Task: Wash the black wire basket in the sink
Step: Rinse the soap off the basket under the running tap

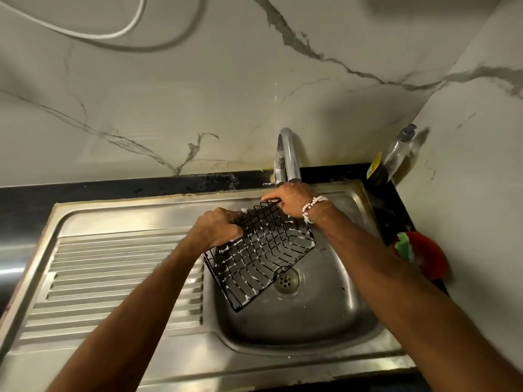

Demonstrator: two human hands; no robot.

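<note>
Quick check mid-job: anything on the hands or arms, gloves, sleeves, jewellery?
No gloves, and no sleeves in view. The right hand has a bracelet of white and pink beads at the wrist, with a thin band beside it. The left hand wears nothing visible.

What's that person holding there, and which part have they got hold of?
A soapy black wire basket. The left hand grips its left rim, the right hand its far top edge.

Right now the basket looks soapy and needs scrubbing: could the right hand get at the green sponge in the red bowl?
Probably yes, once it lets go: the right hand grips the basket by its rim, and the green sponge sits uncovered in the red bowl beside that forearm.
</note>
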